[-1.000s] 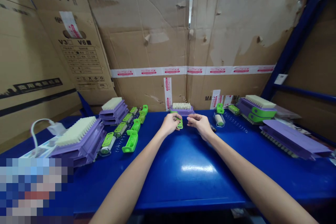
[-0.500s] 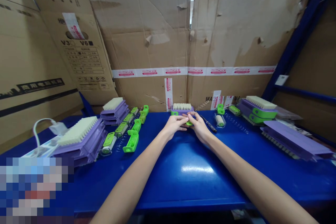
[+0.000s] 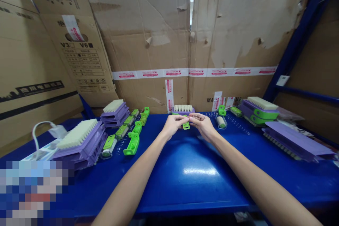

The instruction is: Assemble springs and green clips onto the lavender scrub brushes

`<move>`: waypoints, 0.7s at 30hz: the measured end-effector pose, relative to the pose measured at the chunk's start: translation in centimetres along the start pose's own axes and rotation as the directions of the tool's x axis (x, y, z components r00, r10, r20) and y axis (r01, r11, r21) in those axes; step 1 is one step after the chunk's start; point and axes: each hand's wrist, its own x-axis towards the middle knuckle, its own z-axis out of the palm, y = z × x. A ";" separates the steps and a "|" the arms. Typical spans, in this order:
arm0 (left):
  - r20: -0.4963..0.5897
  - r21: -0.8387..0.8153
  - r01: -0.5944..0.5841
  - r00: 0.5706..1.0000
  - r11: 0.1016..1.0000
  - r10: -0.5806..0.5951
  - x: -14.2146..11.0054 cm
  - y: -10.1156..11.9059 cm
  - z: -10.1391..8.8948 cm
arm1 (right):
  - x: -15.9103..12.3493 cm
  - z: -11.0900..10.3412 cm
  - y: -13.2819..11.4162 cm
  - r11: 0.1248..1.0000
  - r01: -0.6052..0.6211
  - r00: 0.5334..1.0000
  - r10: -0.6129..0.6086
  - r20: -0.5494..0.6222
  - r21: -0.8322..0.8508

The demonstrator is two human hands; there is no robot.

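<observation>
In the middle of the blue table, my left hand (image 3: 171,125) pinches a small flat green plastic piece with slots (image 3: 186,125) between thumb and fingers. My right hand (image 3: 203,125) is close on its right, fingers curled and thumb pressed in. What lies between those right fingers is too small to make out. Just behind both hands is a purple brush head with cream bristles (image 3: 183,108), partly covered by them. Beside my right hand stands a clear-cased part with a white roll (image 3: 221,122), and a thin coil spring (image 3: 211,114) lies behind it.
At left are stacked purple brush heads (image 3: 91,144), green-topped cases (image 3: 109,145), springs and green brackets (image 3: 132,144). On the right lie another purple-green stack (image 3: 261,113) and a purple piece (image 3: 298,140). Cardboard walls (image 3: 148,42) enclose the back. A person's head shows above them.
The green piece has tilted and shows more of its slotted face. My right hand has shifted slightly right. The dark screwdriver seen beside it earlier is out of sight.
</observation>
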 end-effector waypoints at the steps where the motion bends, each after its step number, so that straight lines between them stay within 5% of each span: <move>1: -0.001 0.018 0.000 1.000 1.000 0.000 0.0 0.1 -0.1 | 0.0 0.0 0.0 1.000 0.004 1.000 -0.004 0.006 0.005; 21: 0.005 0.031 -0.011 1.000 0.999 0.011 -0.1 0.5 0.2 | 0.2 -0.2 -0.6 0.985 -0.082 0.996 0.074 0.057 0.149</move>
